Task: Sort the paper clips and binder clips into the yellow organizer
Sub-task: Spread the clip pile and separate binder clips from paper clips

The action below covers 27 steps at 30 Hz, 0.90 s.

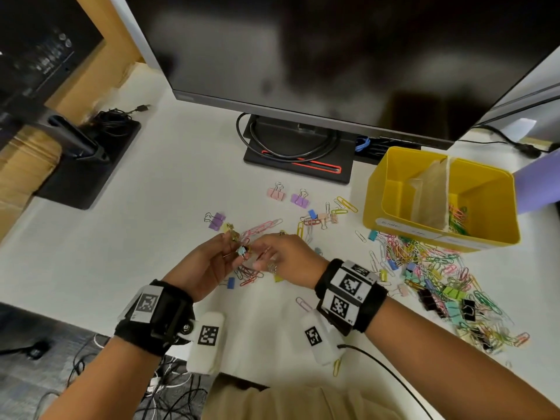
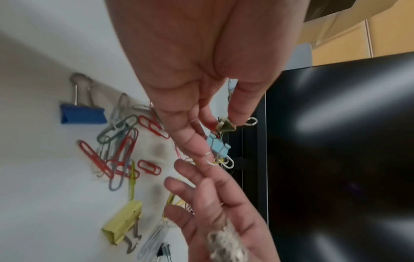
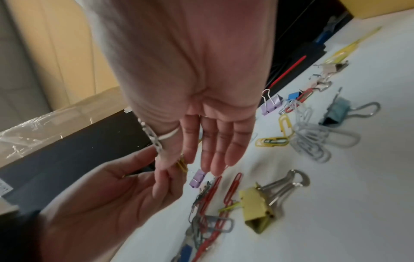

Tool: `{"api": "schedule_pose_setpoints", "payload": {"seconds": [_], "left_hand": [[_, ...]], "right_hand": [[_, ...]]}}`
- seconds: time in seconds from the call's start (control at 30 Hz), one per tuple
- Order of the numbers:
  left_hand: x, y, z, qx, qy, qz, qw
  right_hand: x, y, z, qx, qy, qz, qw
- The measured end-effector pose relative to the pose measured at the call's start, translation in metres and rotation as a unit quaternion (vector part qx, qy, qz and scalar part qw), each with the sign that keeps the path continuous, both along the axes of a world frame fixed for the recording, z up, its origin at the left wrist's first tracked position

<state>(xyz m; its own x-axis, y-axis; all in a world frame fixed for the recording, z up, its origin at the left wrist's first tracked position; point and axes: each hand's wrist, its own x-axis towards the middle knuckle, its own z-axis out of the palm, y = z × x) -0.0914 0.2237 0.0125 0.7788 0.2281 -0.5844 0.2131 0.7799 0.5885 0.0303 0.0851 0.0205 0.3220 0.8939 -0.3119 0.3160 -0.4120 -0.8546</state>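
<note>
My left hand [image 1: 235,247] is raised over the white desk and pinches a small cluster: an olive binder clip [image 2: 226,125] and a light blue binder clip [image 2: 218,146]. My right hand [image 1: 256,253] meets it from the right. Its thumb and forefinger pinch a yellow paper clip [image 3: 182,165] caught in the blue clip's wire handles; the other fingers stay straight. The yellow organizer [image 1: 375,189] stands at the right, with coloured paper clips [image 1: 457,216] in its right compartment. A big mixed pile of clips [image 1: 439,277] lies in front of it.
Under my hands lie red paper clips [image 1: 248,272], a blue binder clip [image 1: 231,282] and a yellow binder clip [image 3: 257,211]. Purple [image 1: 300,200] and pink [image 1: 276,194] binder clips sit farther back. The monitor stand [image 1: 300,153] with cables is behind them, and a second stand [image 1: 88,165] is at the left.
</note>
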Motion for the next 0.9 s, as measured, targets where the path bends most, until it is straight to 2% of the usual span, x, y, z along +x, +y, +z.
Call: {"api": "schedule_pose_setpoints", "payload": {"seconds": [0.1,0.2,0.33,0.4,0.57,0.77,0.83,0.9], "left_hand": [[0.007,-0.009,0.005,0.008,0.002,-0.008,1.000],[0.012,-0.013,0.008,-0.009,0.012,0.012,1.000],[0.017,-0.018,0.012,-0.042,-0.013,0.023,0.999],[0.021,-0.023,0.013,-0.029,-0.013,0.003,0.999],[0.033,-0.036,0.016,0.061,0.052,-0.042,0.996],[0.043,-0.049,0.027,0.034,0.019,-0.087,0.995],[0.047,-0.053,0.032,0.080,0.017,-0.113,0.990],[0.050,-0.058,0.036,0.191,0.025,-0.165,0.967]], "right_hand": [[0.006,-0.004,0.004,0.035,-0.001,-0.051,0.998],[0.016,-0.014,0.007,0.034,0.003,-0.064,0.997],[0.022,-0.031,0.008,0.035,0.077,-0.088,0.993],[0.024,-0.036,0.011,0.054,0.100,-0.112,0.987],[0.029,-0.046,0.023,0.089,0.135,-0.136,0.977],[0.030,-0.060,0.035,0.115,0.145,-0.158,0.970],[0.029,-0.065,0.039,0.123,0.149,-0.169,0.966],[0.029,-0.068,0.042,0.134,0.151,-0.176,0.963]]}}
